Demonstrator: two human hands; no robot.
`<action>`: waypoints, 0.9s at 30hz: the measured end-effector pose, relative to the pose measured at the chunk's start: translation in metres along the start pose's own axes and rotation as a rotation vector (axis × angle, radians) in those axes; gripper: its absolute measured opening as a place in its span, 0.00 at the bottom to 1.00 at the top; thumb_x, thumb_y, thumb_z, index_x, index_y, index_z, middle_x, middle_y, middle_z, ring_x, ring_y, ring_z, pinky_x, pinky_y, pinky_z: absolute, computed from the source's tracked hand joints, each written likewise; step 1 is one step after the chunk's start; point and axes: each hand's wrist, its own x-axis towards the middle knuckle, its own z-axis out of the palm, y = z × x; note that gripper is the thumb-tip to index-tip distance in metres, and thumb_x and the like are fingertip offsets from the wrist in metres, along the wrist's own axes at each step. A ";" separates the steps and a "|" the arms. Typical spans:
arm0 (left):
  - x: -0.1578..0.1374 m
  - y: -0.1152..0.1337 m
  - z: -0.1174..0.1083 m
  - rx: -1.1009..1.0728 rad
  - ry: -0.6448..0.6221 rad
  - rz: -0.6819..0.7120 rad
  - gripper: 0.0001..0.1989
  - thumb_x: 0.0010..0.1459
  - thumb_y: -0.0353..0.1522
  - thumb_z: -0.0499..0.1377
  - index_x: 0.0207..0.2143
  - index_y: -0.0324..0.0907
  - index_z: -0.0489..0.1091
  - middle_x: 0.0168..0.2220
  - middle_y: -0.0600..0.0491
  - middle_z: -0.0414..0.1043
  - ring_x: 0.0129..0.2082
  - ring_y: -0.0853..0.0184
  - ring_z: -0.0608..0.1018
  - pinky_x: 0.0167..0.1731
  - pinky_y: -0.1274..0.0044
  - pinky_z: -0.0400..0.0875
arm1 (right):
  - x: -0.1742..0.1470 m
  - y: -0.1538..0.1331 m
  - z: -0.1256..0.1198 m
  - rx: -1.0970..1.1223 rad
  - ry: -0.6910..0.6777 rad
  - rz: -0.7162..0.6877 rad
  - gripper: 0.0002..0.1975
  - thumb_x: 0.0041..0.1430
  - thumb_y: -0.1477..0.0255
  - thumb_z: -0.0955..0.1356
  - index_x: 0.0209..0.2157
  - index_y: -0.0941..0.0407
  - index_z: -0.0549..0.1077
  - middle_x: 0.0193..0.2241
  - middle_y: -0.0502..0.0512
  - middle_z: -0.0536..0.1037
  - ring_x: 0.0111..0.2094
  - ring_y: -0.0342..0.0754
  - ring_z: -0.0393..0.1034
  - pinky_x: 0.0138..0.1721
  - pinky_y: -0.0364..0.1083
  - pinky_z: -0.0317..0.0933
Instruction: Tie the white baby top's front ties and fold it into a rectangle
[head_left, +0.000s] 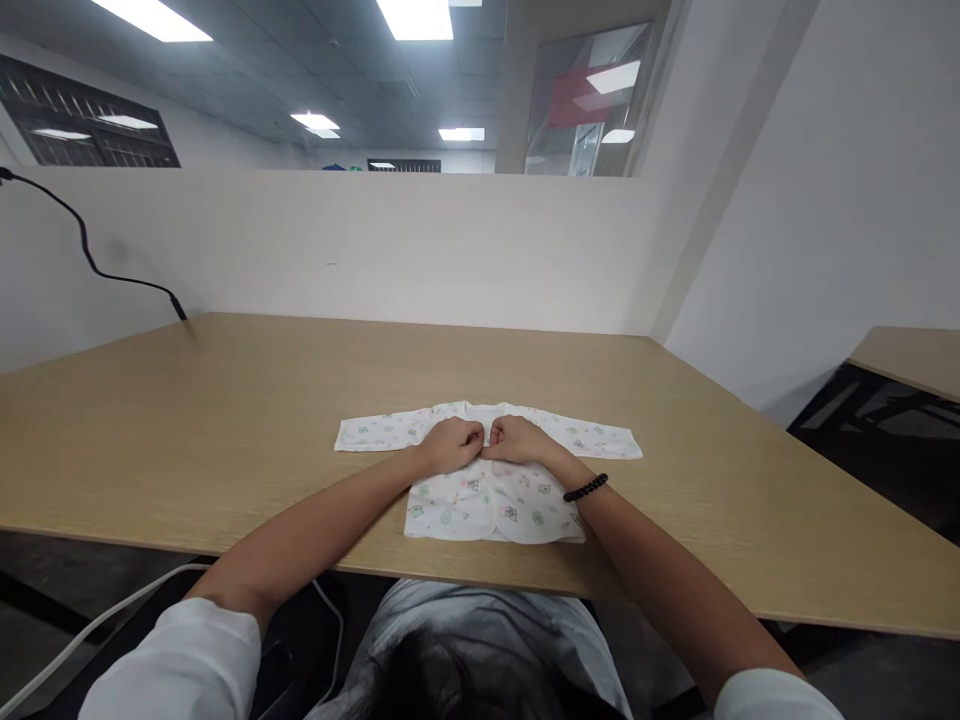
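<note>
A small white baby shirt [450, 505] with a green and pink print lies spread on the table, its long sleeves stretched out to both sides. My left hand [451, 446] and my right hand [517, 440] meet over the middle of its front, thumbs nearly touching. Both hands have their fingers curled in a pinch at the front opening. What sits between the fingertips, a fabric edge or a fastener, is too small to make out. Below the hands, the two front panels come together down to a curved hem. A dark beaded bracelet [586, 488] circles my right wrist.
The shirt rests near the front edge of a wooden table [247, 400]. A low white partition [420, 250] rises behind it. At the back left stands a black gooseneck stalk [90, 250]. Another table [915, 355] is off to the right. A white cable [112, 610] hangs at lower left.
</note>
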 end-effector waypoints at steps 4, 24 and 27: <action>0.001 -0.001 0.000 -0.015 -0.015 -0.027 0.10 0.52 0.28 0.53 0.29 0.42 0.75 0.27 0.52 0.76 0.28 0.63 0.75 0.29 0.77 0.63 | -0.001 -0.004 0.000 -0.044 0.005 0.012 0.11 0.43 0.64 0.73 0.24 0.55 0.71 0.26 0.50 0.76 0.27 0.45 0.68 0.25 0.41 0.52; 0.001 -0.003 0.004 -0.102 -0.030 0.016 0.11 0.55 0.31 0.58 0.37 0.42 0.79 0.23 0.56 0.73 0.23 0.70 0.72 0.25 0.80 0.58 | 0.004 0.015 -0.017 0.336 -0.275 0.009 0.07 0.38 0.77 0.67 0.25 0.57 0.70 0.13 0.43 0.66 0.17 0.40 0.58 0.18 0.40 0.47; 0.000 -0.003 0.003 -0.149 -0.036 0.026 0.11 0.56 0.34 0.59 0.37 0.41 0.79 0.20 0.57 0.71 0.21 0.71 0.69 0.24 0.80 0.56 | 0.001 0.018 -0.023 0.427 -0.312 0.039 0.08 0.38 0.77 0.68 0.27 0.57 0.71 0.13 0.43 0.66 0.17 0.40 0.59 0.18 0.40 0.46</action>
